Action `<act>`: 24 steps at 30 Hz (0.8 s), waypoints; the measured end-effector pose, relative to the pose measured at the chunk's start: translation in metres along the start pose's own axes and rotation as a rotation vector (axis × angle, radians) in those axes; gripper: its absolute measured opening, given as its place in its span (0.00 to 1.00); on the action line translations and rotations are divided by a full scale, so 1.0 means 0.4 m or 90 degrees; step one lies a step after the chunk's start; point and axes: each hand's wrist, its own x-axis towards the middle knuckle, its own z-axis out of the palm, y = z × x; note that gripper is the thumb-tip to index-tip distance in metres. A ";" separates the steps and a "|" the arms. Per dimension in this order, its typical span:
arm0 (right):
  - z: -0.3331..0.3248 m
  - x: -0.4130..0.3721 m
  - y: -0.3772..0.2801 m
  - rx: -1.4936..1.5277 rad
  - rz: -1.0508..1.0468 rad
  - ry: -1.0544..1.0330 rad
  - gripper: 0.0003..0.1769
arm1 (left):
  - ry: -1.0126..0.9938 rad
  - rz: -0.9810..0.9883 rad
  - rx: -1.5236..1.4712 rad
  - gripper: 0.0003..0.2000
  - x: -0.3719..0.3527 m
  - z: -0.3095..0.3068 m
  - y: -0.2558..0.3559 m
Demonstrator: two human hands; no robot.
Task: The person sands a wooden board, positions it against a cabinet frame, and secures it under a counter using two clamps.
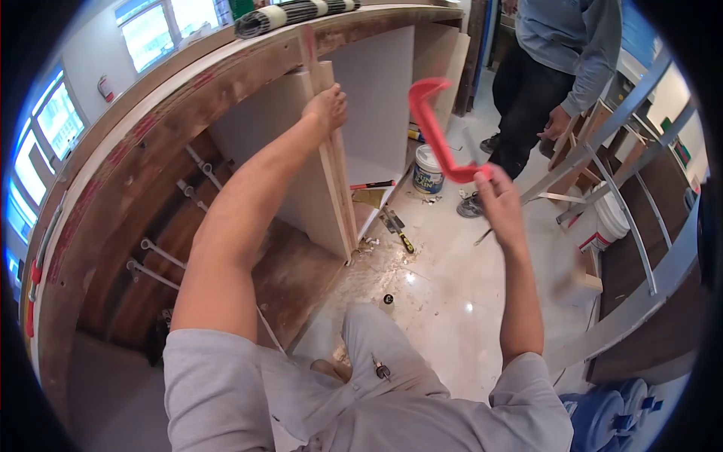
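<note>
My left hand is wrapped round the upper end of a pale wooden strip, which stands upright along the front edge of a cabinet divider panel. In my right hand is a red C-clamp, gripped at its lower end and raised in front of the cabinet. The clamp's open side faces right, and it touches neither the strip nor the panel. Below it on the floor are a labelled paint bucket and a tool with a yellow and black handle.
The curved wooden counter carries a rolled dark mat. A co-worker stands at the back right. A metal ladder is on the right, with blue water jugs below. A red-handled tool lies by the cabinet.
</note>
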 end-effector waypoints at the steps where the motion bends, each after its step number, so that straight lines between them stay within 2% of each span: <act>1: 0.011 -0.018 0.012 0.020 0.059 -0.010 0.17 | 0.003 0.000 -0.003 0.19 -0.005 -0.005 0.000; 2: 0.024 -0.028 0.024 0.041 0.117 -0.023 0.17 | 0.003 0.000 -0.007 0.18 -0.010 -0.008 0.002; 5: 0.077 -0.016 0.160 0.001 0.007 -0.040 0.18 | 0.069 -0.016 -0.001 0.14 0.004 0.018 0.008; 8: 0.172 -0.005 0.216 -0.193 -0.206 0.144 0.17 | 0.086 -0.023 -0.009 0.12 -0.003 0.028 0.008; 9: 0.200 -0.008 0.192 -0.269 -0.190 0.157 0.15 | 0.084 -0.022 -0.014 0.12 -0.002 0.023 0.006; 12: 0.256 0.018 0.144 -0.504 -0.266 0.146 0.16 | 0.024 -0.004 -0.034 0.15 -0.002 0.004 -0.001; 13: 0.279 0.041 0.152 -0.496 -0.327 0.153 0.15 | 0.029 -0.008 -0.031 0.15 0.002 0.007 -0.003; 18: 0.319 0.112 0.139 -0.639 -0.453 0.130 0.13 | 0.109 -0.032 -0.031 0.11 0.012 0.042 0.008; 21: 0.332 0.150 0.142 -0.671 -0.531 0.104 0.14 | 0.023 -0.017 -0.020 0.15 0.013 0.023 0.006; 24: 0.341 0.174 0.146 -0.706 -0.609 0.093 0.13 | 0.015 -0.009 -0.032 0.15 0.009 0.016 0.004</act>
